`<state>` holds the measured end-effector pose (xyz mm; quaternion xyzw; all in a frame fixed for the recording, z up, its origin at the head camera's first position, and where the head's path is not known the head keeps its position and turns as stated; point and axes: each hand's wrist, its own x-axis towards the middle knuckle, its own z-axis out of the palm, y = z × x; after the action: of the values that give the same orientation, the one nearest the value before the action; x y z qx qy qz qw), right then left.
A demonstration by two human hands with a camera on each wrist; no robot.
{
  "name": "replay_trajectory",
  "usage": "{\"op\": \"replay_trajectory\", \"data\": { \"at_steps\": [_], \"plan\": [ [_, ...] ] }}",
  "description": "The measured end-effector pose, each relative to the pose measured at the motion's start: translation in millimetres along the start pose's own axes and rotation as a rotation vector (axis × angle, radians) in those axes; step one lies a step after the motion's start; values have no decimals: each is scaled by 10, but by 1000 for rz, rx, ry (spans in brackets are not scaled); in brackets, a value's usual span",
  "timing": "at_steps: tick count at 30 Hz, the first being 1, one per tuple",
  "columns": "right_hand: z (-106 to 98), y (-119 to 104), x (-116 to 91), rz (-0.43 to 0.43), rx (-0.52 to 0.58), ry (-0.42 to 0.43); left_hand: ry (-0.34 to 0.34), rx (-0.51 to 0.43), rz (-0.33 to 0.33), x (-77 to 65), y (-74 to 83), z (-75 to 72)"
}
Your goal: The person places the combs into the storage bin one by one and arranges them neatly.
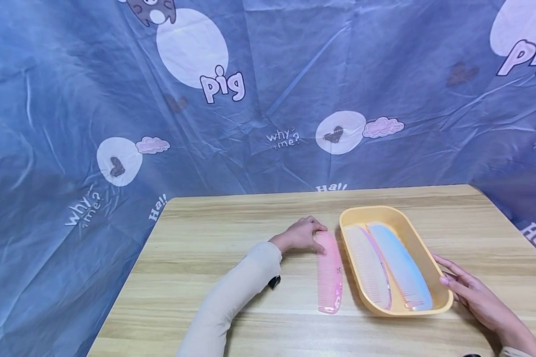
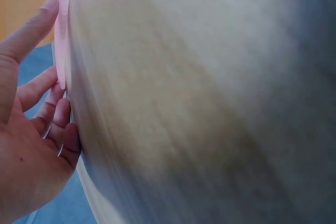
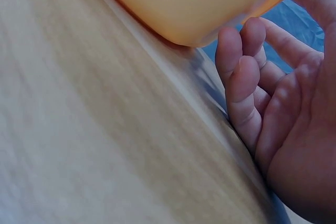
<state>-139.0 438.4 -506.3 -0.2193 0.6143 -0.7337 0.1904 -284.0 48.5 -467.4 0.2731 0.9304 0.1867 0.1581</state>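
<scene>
A pink comb (image 1: 332, 277) lies lengthwise on the table, its teeth on the left. At its far end my left hand (image 1: 301, 235) holds it between thumb and fingers; the left wrist view shows the thumb against the comb (image 2: 62, 30) and the other fingers curled by its tip. Right of the comb stands a yellow plastic tray (image 1: 411, 238). Inside it lie a pale comb with a pinkish spine (image 1: 369, 265) and a blue comb (image 1: 402, 263), side by side. My right hand (image 1: 471, 295) holds the tray's right side, thumb at the rim, fingers along the outer wall (image 3: 205, 14).
The wooden table (image 1: 174, 297) ends at a back edge near a blue printed cloth (image 1: 268, 99), which hangs behind it. Bare wood extends left of the left arm. A small black item (image 1: 274, 282) shows beneath the left sleeve.
</scene>
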Motion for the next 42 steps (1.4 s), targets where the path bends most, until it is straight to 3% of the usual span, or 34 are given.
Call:
{"op": "replay_trajectory", "data": {
  "at_steps": [9, 21, 34, 42],
  "plan": [
    [5, 12, -7, 1, -59, 49, -8, -18, 4, 20, -19, 1],
    [11, -42, -4, 33, 10, 21, -66, -172, -64, 16, 24, -38],
    [5, -22, 2, 20, 11, 12, -176, -270, 24, -44, -152, -131],
    [8, -3, -22, 26, -76, 88, -169, -237, 61, -26, -171, -133]
  ]
}}
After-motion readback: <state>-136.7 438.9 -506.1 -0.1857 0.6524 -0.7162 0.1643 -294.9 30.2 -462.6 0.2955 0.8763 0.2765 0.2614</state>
